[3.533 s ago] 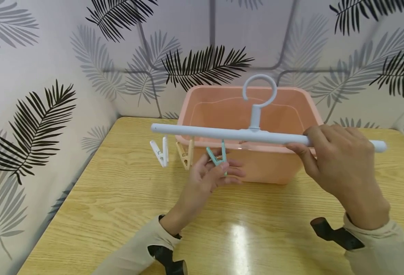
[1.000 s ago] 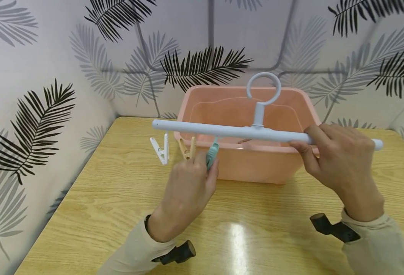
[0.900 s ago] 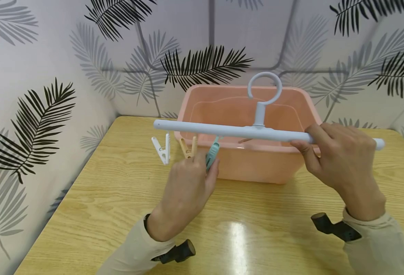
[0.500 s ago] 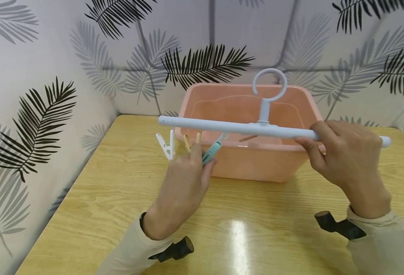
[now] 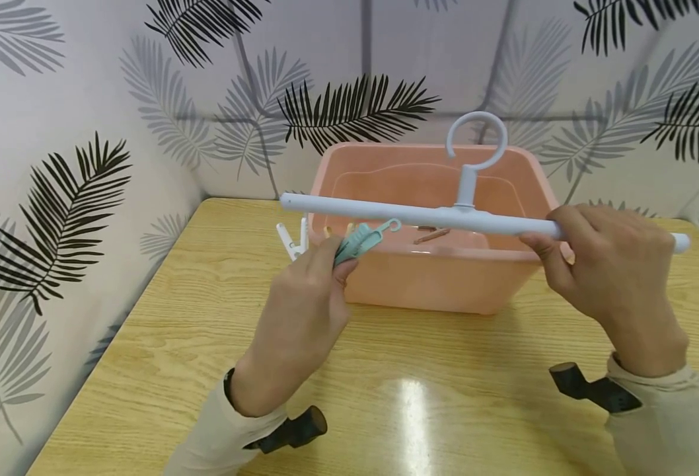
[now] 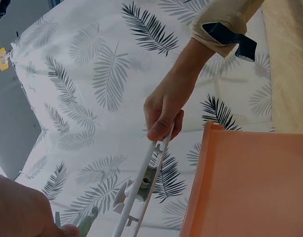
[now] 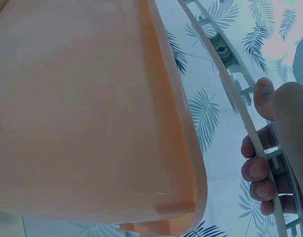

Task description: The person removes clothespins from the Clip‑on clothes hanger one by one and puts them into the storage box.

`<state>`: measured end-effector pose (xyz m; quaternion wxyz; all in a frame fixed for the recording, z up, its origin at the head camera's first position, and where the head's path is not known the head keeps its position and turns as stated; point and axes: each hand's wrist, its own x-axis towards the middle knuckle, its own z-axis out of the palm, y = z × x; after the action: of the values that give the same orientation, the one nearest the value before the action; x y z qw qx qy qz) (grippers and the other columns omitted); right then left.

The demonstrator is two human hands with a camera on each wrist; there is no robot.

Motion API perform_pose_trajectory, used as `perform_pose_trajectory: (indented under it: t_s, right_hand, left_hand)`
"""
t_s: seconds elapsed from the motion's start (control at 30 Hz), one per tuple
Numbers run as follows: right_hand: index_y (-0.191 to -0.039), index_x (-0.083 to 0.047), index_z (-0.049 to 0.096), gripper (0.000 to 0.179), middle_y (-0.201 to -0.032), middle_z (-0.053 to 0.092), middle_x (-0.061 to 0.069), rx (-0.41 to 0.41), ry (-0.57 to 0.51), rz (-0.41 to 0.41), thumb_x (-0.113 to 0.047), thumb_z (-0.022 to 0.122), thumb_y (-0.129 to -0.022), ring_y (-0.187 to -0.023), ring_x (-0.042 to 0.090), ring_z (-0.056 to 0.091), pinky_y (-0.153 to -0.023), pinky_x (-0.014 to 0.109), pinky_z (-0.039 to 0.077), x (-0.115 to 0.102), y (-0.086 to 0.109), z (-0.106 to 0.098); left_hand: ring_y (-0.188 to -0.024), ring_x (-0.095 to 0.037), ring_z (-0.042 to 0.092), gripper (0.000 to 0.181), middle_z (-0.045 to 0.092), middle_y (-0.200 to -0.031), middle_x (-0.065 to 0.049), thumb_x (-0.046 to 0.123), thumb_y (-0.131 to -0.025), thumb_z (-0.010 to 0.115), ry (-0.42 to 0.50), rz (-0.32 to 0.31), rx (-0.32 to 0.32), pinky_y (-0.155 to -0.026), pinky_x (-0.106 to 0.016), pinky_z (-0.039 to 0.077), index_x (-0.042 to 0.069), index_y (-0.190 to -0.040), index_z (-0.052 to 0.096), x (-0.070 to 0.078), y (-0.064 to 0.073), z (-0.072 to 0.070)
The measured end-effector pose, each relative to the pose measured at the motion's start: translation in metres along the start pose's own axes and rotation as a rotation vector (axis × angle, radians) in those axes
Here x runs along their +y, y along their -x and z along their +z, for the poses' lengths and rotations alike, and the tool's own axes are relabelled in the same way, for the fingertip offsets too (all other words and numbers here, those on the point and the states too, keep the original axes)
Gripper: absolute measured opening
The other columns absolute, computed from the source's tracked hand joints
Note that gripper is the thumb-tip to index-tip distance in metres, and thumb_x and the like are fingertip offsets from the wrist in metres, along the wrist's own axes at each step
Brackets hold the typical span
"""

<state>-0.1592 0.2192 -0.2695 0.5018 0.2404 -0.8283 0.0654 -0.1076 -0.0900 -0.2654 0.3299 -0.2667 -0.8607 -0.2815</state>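
In the head view my right hand (image 5: 617,264) grips the right part of a pale blue bar hanger (image 5: 409,213) with a ring-shaped hook on top. The right wrist view shows its fingers (image 7: 256,169) curled round the bar. My left hand (image 5: 298,304) pinches a mint-green clothes peg (image 5: 358,242), whose small hook lies in front of and below the bar, apart from it. A white peg (image 5: 293,242) hangs under the bar's left end. Beside it, a yellow peg (image 5: 350,229) is mostly hidden by the left hand and green peg.
A peach plastic basin (image 5: 421,284) stands on the wooden table (image 5: 207,304) behind and below the hanger. Small brown sticks (image 5: 431,236) lie inside it. A leaf-patterned cloth (image 5: 177,86) rises behind and to the left.
My left hand has turned over and pinched the green peg, which came away from the bar and moved left and up. The hanger has risen slightly and shifted right.
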Motion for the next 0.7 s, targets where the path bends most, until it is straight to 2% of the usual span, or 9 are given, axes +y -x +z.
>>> perform_pose_trajectory:
  t_s: [0.13,0.33,0.5,0.7]
  right_hand:
    - [-0.064,-0.003,0.047,0.066,-0.047,0.039,0.007,-0.013,0.006,-0.012,-0.059,0.037,-0.098,-0.036,0.022,0.026,-0.038,0.033,0.017,0.002,0.0,-0.002]
    - [-0.063,-0.003,0.045,0.066,-0.047,0.035,0.005,-0.026,0.013,-0.023,-0.058,0.037,-0.098,-0.036,0.021,0.024,-0.038,0.031,0.016,0.005,0.0,-0.004]
    - [-0.064,-0.004,0.045,0.066,-0.048,0.034,0.005,-0.044,0.022,-0.011,-0.059,0.035,-0.099,-0.036,0.023,0.025,-0.038,0.032,0.017,0.009,0.001,-0.006]
    - [-0.064,-0.004,0.046,0.067,-0.048,0.035,0.005,-0.045,0.011,-0.013,-0.06,0.035,-0.098,-0.037,0.021,0.025,-0.039,0.032,0.016,0.011,0.002,-0.008]
  left_hand:
    - [-0.062,-0.02,0.062,0.012,0.063,-0.075,-0.014,-0.007,-0.089,0.063,0.007,0.0,0.028,-0.058,-0.028,0.053,-0.011,-0.099,0.059,-0.006,-0.006,-0.005]
    - [-0.059,-0.021,0.062,0.017,0.065,-0.076,-0.016,-0.01,-0.087,0.063,-0.01,-0.017,0.016,-0.057,-0.031,0.054,-0.012,-0.103,0.06,-0.016,-0.018,-0.013]
    - [-0.058,-0.023,0.064,0.013,0.066,-0.073,-0.016,-0.005,-0.088,0.065,-0.03,0.008,0.063,-0.055,-0.033,0.053,-0.011,-0.099,0.06,-0.029,-0.033,-0.02]
    - [-0.062,-0.025,0.066,0.018,0.067,-0.078,-0.018,-0.002,-0.088,0.066,-0.034,-0.034,0.101,-0.058,-0.036,0.054,-0.012,-0.102,0.061,-0.043,-0.046,-0.03]
